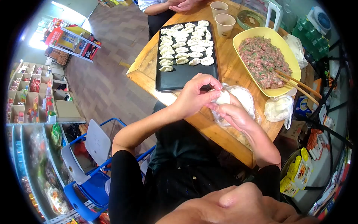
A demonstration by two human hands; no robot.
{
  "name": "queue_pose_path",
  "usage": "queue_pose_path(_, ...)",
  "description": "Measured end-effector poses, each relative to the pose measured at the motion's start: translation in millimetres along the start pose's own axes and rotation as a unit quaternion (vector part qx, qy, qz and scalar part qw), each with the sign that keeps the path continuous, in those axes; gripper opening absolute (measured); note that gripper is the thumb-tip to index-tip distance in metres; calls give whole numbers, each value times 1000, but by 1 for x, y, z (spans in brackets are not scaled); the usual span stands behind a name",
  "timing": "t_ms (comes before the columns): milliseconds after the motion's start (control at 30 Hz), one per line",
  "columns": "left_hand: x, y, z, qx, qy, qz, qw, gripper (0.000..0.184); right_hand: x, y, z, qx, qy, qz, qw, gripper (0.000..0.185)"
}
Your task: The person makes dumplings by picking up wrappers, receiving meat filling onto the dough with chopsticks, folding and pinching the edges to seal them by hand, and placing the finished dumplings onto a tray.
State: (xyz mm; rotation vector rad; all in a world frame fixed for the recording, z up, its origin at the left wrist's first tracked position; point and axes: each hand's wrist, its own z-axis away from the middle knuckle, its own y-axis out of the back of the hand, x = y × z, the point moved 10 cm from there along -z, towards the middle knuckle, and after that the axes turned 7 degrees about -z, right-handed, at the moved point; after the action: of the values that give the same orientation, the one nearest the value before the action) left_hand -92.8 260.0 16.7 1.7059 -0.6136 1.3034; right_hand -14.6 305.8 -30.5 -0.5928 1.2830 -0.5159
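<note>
Between my two hands is a dumpling (223, 98), its pale dough pinched at the edge. My left hand (197, 94) closes its thumb and fingers on one side of it. From the other side, my right hand (235, 112) grips it too, fingers curled. Whether filling is inside is hidden. Just behind the hands lies a stack of round dough wrappers (245, 99) in clear plastic. Several rows of shaped dumplings (180, 50) rest on a black tray (169, 80), whose near part is bare.
A yellow bowl (294, 69) of minced meat filling (263, 56) with chopsticks (304, 87) stands right on the wooden table (145, 61). Beside it sits a white plastic bag (279, 108). Paper cups (225, 27) are at the back, near another person's hands (182, 5). Blue chairs (91, 186) stand left.
</note>
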Motion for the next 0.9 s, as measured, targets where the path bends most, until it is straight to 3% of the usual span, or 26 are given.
queue_pose_path(133, 3, 1, 0, -4, -36, -30, 999, 11, -6, -8, -1, 23, 23, -17, 999, 71)
queue_pose_path(333, -9, -1, 5, -4, 20, 15, 1000, 11, -10, 3, -1, 43, 64, 85, 993, 81)
queue_pose_path(433, -16, -4, 6, -6, 52, 74, 996, 10, -12, 1, -1, 41, 61, 111, 991, 83)
queue_pose_path(500, -20, -11, 7, -27, 80, 189, 978, 9, -15, -3, -1, 33, 73, 125, 989, 84)
queue_pose_path(700, -20, -11, 10, 1, 81, 232, 969, 11, -10, -2, -3, 33, 59, 84, 994, 84)
queue_pose_path(833, -14, -3, 14, 43, 29, 144, 988, 12, -8, -2, -3, 27, 44, 85, 995, 78)
queue_pose_path(900, -2, 7, 17, 84, 5, 134, 987, 12, -23, -10, -1, 34, 87, 187, 978, 68)
